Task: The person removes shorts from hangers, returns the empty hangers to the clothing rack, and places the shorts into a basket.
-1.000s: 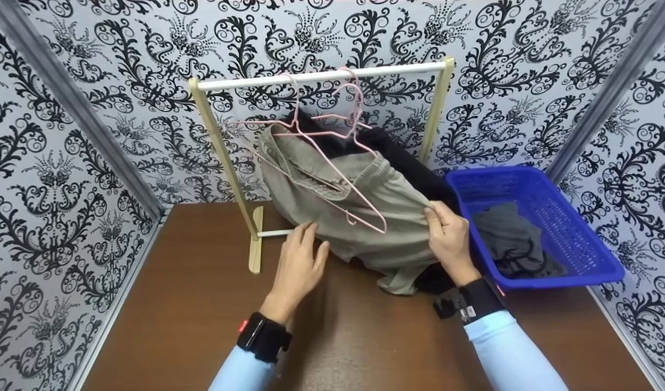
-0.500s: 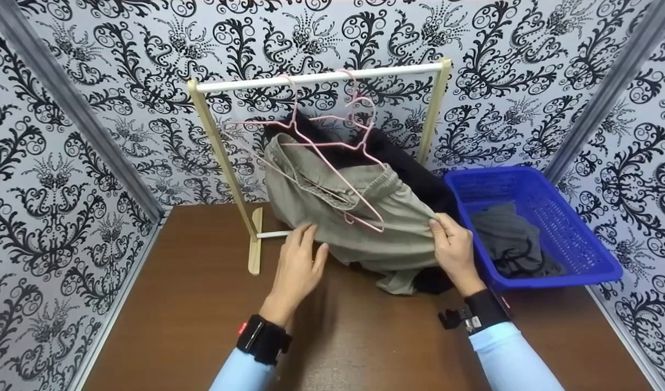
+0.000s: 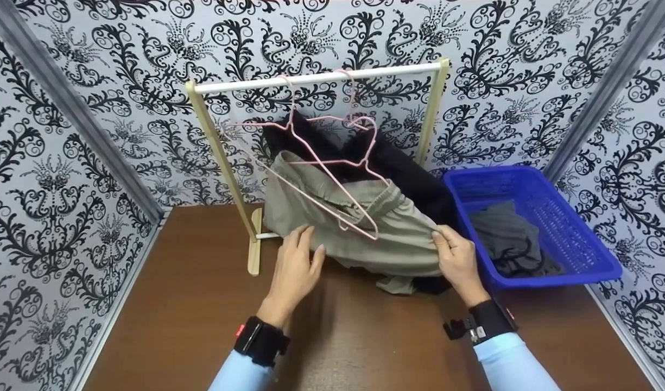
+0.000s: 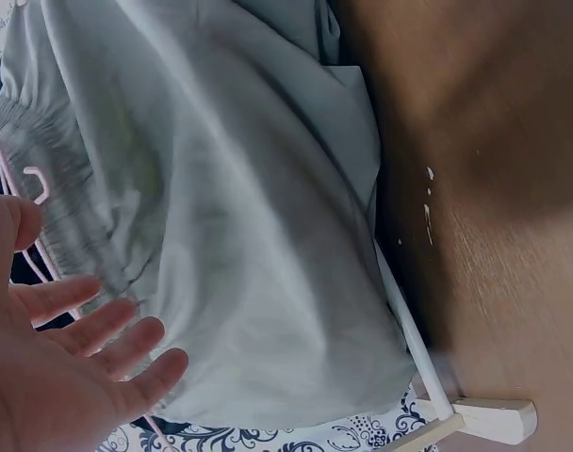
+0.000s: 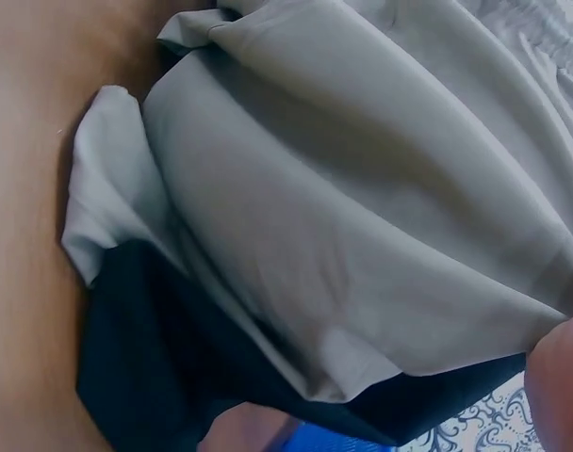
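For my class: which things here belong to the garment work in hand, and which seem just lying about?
Likely in the job:
grey-green garment, held by the right hand
pink hanger at its waist
white-railed rack

Probably just about:
blue basket
dark cloth inside it
black garment behind

Looks like a small partitioned booth; home, lab or shop, can't tell. Patterned wall [image 3: 500, 32] at top of frame, matching side panels [image 3: 39, 217] L & R, grey metal strips [image 3: 76, 106] in upper corners. Brown table [image 3: 175, 326] across btm, w/ mini clothes rack [image 3: 321, 77] ctr., blue basket [image 3: 576, 228] R.
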Demonstrator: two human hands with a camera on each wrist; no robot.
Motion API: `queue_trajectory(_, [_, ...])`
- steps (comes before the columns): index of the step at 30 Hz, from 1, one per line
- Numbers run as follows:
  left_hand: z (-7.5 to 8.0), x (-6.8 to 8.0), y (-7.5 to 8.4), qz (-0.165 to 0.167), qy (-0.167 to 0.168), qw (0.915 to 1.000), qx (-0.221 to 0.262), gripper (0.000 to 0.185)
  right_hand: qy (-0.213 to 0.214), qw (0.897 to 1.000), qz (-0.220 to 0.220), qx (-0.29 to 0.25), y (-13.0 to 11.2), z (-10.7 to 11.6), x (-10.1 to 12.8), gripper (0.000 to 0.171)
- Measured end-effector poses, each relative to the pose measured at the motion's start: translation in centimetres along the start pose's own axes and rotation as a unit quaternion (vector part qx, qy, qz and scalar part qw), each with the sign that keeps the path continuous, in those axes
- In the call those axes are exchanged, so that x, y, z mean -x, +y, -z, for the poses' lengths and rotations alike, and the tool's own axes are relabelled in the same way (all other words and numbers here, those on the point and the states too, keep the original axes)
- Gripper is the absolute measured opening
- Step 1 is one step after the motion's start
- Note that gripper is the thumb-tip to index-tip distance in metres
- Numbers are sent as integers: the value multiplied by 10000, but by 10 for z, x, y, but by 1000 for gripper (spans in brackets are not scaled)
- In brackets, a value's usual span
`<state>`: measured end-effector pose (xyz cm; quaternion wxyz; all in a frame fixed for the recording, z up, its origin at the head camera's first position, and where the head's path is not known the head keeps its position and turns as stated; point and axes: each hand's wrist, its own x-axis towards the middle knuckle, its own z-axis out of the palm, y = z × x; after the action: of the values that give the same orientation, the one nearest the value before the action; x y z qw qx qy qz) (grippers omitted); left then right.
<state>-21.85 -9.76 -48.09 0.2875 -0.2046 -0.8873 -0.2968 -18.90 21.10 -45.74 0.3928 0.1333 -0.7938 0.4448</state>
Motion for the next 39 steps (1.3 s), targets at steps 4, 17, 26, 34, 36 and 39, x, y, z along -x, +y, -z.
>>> queue_trajectory(4, [0,1,-1,1,40,10000,2,43,-26,10000,-40,-22,4,2,5,12])
queue_trajectory(17, [2,2,-5,48,51,10000,10,44,-213,9997,-45,-89,10,10,17,13])
queue_trajectory(26, [5,-1,-8,52,83,9999,-42,44,-151,9998,-69,-100,8,15,26,14])
queue_trajectory(34, [5,1,-9,65,39,9999,-80,43,137,9996,262,16,7,14,24,16])
queue_trajectory(36, [5,1,-9,74,23,9999,-89,43,176,9993,319,8,7,14,24,17])
queue_trajectory(39, [6,1,-9,79,26,9999,-94,42,210,9990,380,-61,7,15,25,18])
